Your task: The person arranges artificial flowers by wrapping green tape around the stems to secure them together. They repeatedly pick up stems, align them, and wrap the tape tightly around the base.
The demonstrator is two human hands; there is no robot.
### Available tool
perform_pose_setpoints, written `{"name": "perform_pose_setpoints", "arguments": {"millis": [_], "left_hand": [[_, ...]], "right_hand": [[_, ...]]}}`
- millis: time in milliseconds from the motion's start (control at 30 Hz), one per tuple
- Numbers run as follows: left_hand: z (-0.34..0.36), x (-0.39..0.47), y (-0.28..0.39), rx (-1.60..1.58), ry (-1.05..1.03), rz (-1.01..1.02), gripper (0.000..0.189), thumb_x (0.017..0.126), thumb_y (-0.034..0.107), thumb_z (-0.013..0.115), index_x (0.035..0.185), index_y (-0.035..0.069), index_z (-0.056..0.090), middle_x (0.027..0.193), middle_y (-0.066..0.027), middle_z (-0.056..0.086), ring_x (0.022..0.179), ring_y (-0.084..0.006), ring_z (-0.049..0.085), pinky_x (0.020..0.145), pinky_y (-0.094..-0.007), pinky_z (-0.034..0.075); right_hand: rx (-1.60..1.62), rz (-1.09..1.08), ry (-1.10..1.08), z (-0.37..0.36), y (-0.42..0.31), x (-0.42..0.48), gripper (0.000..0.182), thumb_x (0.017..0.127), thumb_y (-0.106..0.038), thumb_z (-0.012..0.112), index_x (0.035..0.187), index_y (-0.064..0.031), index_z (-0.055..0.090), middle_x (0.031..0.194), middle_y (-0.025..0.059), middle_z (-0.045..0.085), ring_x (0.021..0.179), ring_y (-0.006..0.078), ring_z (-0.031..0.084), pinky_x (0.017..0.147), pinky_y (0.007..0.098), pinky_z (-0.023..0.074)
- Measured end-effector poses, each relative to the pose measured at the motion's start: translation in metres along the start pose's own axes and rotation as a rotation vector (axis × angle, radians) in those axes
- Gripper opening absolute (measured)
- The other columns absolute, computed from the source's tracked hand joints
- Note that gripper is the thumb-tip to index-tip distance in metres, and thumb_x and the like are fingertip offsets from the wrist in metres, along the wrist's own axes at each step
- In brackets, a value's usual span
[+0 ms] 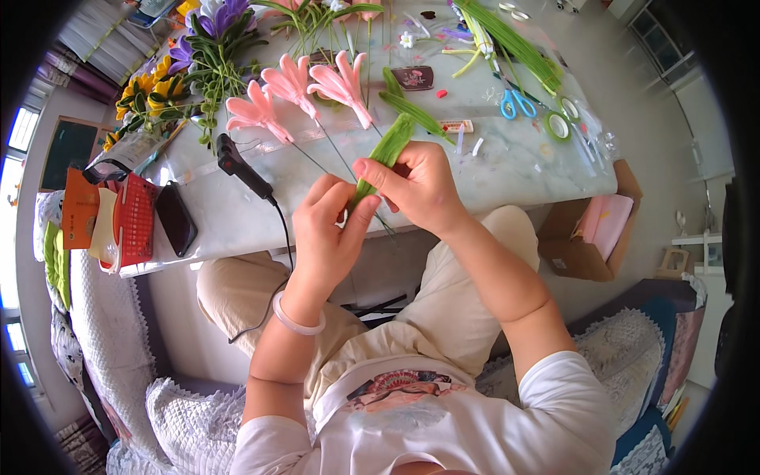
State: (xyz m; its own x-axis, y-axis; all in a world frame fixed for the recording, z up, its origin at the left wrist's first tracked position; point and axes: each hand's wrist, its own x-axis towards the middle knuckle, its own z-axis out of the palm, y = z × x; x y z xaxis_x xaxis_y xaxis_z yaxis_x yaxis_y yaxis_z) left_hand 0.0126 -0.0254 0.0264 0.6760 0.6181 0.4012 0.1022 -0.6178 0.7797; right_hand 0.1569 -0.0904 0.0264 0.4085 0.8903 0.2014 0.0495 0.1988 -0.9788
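A green fuzzy pipe-cleaner leaf [389, 144] is pinched between both hands over the table's near edge. My left hand [329, 222] grips its lower end, and my right hand [415, 184] holds its side farther up. Just beyond lie three pink pipe-cleaner flowers, the left one [258, 113], the middle one [291, 86] and the right one [342, 86], their thin wire stems running toward my hands. More green leaves [415, 110] rest behind the held one. A black corded tool [243, 166], perhaps a glue gun or hot iron, lies left of the stems.
A red plastic basket [135, 219] and a dark phone [176, 218] sit at the left edge. Purple and yellow flowers [160, 92] fill the back left. Blue-handled scissors [518, 104], green tape rolls [558, 126] and a green stem bundle [516, 44] lie right. A cardboard box [579, 243] stands beyond the table's right end.
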Motion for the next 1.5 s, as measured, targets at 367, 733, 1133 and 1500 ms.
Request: {"name": "perform_pose_setpoints", "arguments": {"millis": [367,733,1133,1500], "left_hand": [[-0.001,-0.002,-0.009,-0.338,-0.197,-0.175,0.029,0.079,0.014,0.073,0.065,-0.002,0.054,0.059,-0.0029,0.04,0.054,-0.0135,0.033,0.049,-0.0301,0.028],[0.003,-0.017,-0.006,-0.541,-0.154,-0.276,0.03,0.088,0.024,0.066,0.075,-0.002,0.063,0.067,0.003,0.047,0.054,-0.0041,0.034,0.049,-0.021,0.025],[0.008,-0.02,-0.006,-0.52,-0.122,-0.325,0.021,0.086,0.017,0.068,0.076,-0.002,0.065,0.066,-0.0013,0.054,0.06,-0.0079,0.045,0.054,-0.0231,0.036],[0.009,-0.029,-0.014,-0.523,-0.263,-0.164,0.03,0.095,0.024,0.052,0.075,0.002,0.058,0.07,-0.0033,0.051,0.068,-0.0128,0.046,0.063,-0.0265,0.037]], "right_hand": [[0.374,0.113,0.003,-0.027,-0.014,0.01,0.016,0.089,-0.013,0.063,0.082,0.0013,0.062,0.06,-0.0022,0.049,0.045,0.0029,0.037,0.038,0.021,0.0316],[0.359,0.129,-0.244,-0.027,-0.005,0.012,0.022,0.087,-0.021,0.067,0.085,0.0006,0.066,0.066,0.0014,0.058,0.05,0.0045,0.043,0.046,0.0205,0.0353],[0.092,-0.032,-0.047,-0.01,0.001,0.004,0.018,0.086,-0.016,0.067,0.076,-0.0007,0.065,0.06,-0.0015,0.056,0.05,0.0014,0.041,0.044,0.0199,0.0298],[0.173,0.053,0.014,-0.027,-0.005,0.013,0.022,0.086,-0.021,0.068,0.073,-0.0032,0.064,0.056,-0.0069,0.048,0.051,0.0007,0.037,0.044,0.0209,0.0256]]}}
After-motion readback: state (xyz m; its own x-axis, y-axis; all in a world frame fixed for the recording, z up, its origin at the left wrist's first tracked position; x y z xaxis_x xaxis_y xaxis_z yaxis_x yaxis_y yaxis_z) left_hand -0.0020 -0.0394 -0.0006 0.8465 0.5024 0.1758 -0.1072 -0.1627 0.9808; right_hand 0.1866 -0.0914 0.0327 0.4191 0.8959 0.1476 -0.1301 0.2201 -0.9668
